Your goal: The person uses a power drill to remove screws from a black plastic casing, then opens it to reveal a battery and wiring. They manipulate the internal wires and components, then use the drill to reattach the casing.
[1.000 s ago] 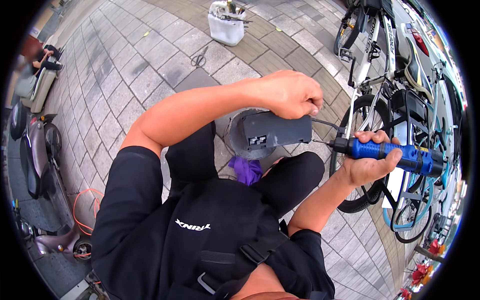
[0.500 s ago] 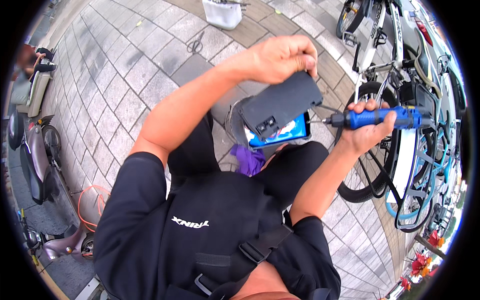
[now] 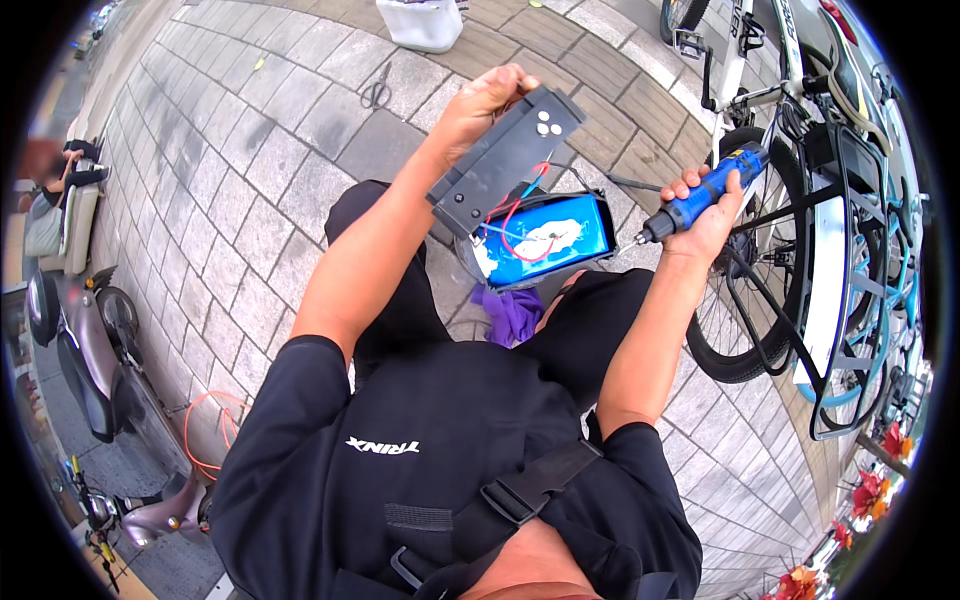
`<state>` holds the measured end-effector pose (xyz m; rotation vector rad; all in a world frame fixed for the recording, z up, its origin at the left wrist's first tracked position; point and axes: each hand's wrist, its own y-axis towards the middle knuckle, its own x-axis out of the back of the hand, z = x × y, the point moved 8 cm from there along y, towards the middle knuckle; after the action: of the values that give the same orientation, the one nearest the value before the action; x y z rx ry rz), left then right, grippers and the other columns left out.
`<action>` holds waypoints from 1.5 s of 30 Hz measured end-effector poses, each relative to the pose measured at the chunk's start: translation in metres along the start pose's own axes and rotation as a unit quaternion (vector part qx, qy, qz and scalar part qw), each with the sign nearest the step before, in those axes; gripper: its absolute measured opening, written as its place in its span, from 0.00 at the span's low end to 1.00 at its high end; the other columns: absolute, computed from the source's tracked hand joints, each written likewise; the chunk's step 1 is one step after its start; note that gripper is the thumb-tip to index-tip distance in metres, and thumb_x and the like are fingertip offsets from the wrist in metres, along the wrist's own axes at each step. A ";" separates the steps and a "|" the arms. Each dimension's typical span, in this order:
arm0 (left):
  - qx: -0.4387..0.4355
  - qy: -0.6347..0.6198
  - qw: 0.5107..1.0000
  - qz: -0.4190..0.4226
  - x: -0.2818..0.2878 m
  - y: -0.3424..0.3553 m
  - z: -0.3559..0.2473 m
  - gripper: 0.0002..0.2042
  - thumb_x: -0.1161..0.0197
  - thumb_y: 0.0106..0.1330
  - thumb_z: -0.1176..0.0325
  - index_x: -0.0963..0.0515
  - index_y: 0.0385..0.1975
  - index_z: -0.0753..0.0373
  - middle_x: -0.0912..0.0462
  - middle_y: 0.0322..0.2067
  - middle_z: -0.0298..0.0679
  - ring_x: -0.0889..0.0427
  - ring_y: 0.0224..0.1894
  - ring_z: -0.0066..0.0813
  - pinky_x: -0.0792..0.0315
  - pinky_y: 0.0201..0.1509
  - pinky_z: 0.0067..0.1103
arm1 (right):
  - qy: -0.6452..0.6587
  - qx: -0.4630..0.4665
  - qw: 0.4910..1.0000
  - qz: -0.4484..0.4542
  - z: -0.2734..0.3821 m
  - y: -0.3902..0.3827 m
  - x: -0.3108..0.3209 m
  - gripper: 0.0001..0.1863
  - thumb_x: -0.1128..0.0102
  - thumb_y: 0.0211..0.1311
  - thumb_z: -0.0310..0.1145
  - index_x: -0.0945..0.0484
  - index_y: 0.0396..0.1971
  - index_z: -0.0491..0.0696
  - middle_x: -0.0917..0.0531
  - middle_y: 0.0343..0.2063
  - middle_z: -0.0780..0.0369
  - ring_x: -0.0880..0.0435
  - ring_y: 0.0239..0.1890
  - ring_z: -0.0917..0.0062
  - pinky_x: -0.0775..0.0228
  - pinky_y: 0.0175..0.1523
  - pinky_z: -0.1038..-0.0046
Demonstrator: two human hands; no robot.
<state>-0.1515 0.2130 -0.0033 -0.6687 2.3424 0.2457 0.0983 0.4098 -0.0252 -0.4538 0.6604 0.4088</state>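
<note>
My left hand (image 3: 485, 108) grips the far end of a dark grey plastic cover (image 3: 490, 165), which is tilted up with three white round spots on it. Below the cover lies a blue-wrapped battery pack (image 3: 535, 250) with a white patch, inside an opened black case (image 3: 610, 215). Thin red and blue wires (image 3: 508, 222) run between cover and battery. My right hand (image 3: 705, 222) is wrapped round a blue and black power screwdriver (image 3: 735, 175), its thin bit pointing toward the case's right end. Purple cloth (image 3: 512, 316) sits under the near side of the case.
Parked bicycles stand at the right, the nearest with a black rear wheel (image 3: 720, 370). Scissors (image 3: 377, 90) and a white container (image 3: 422, 24) lie farther off on the paving. At the left are scooters (image 3: 90, 365) and an orange cable (image 3: 190, 430).
My left hand has moved left and lifted the cover, tilting it and uncovering the battery and wires. The screwdriver has swung from nearly level to slanting down toward the case.
</note>
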 end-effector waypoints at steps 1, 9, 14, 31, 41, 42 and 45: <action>0.023 -0.019 1.000 0.000 0.002 -0.003 0.008 0.17 0.42 0.79 0.50 0.21 0.45 0.60 0.16 0.33 0.32 0.17 0.32 0.16 0.21 0.34 0.16 | -0.018 -0.005 1.000 -0.015 -0.004 0.000 0.007 0.24 0.42 0.72 0.58 0.28 0.41 0.49 0.24 0.26 0.62 0.25 0.23 0.73 0.28 0.29 0.66; 0.016 0.194 0.979 -0.059 0.003 -0.030 0.016 0.19 0.45 0.82 0.50 0.16 0.49 0.59 0.13 0.38 0.30 0.17 0.36 0.15 0.23 0.39 0.15 | -0.355 -0.062 0.931 -0.067 -0.069 0.027 0.059 0.22 0.26 0.62 0.44 0.28 0.40 0.45 0.23 0.23 0.63 0.19 0.18 0.75 0.22 0.21 0.68; 0.026 0.216 0.976 -0.013 0.014 -0.025 0.032 0.18 0.45 0.82 0.50 0.18 0.51 0.58 0.15 0.39 0.29 0.19 0.38 0.13 0.25 0.41 0.13 | -0.511 -0.153 0.843 -0.067 -0.164 0.062 0.124 0.19 0.29 0.54 0.32 0.22 0.43 0.40 0.17 0.30 0.56 0.17 0.22 0.69 0.24 0.27 0.64; 0.227 -0.253 0.939 0.046 0.003 -0.011 0.088 0.11 0.41 0.80 0.60 0.27 0.53 0.60 0.21 0.46 0.39 0.16 0.45 0.27 0.19 0.48 0.23 | -0.716 -0.109 0.686 -0.071 -0.322 0.131 0.259 0.39 0.40 0.56 0.29 0.34 0.72 0.45 0.23 0.63 0.43 0.24 0.66 0.49 0.31 0.71 0.57; 0.178 -0.230 0.951 0.107 0.018 0.004 0.098 0.10 0.46 0.82 0.62 0.28 0.52 0.61 0.20 0.45 0.37 0.16 0.49 0.25 0.20 0.53 0.23 | -0.350 -0.062 0.882 0.311 -0.134 0.143 -0.057 0.25 0.33 0.70 0.39 0.22 0.62 0.43 0.15 0.54 0.59 0.15 0.53 0.74 0.26 0.58 0.70; 0.170 -0.270 0.935 0.158 0.032 0.007 0.106 0.13 0.42 0.80 0.62 0.28 0.54 0.64 0.19 0.49 0.40 0.16 0.51 0.27 0.21 0.57 0.23 | -0.357 -0.051 0.857 0.368 -0.108 0.113 -0.096 0.28 0.34 0.70 0.43 0.23 0.64 0.42 0.17 0.58 0.59 0.16 0.56 0.73 0.27 0.60 0.69; 0.126 -0.096 0.985 0.075 0.011 -0.003 0.066 0.15 0.41 0.79 0.60 0.26 0.56 0.63 0.17 0.49 0.39 0.14 0.50 0.24 0.19 0.53 0.20 | -0.359 -0.042 0.818 0.448 -0.066 0.031 -0.140 0.41 0.35 0.68 0.59 0.29 0.69 0.41 0.23 0.65 0.57 0.20 0.63 0.71 0.29 0.64 0.68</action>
<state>-0.1195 0.2290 -0.0600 -0.3320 2.1913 0.0739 -0.0495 0.3711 0.0129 -0.0076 0.0611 1.4348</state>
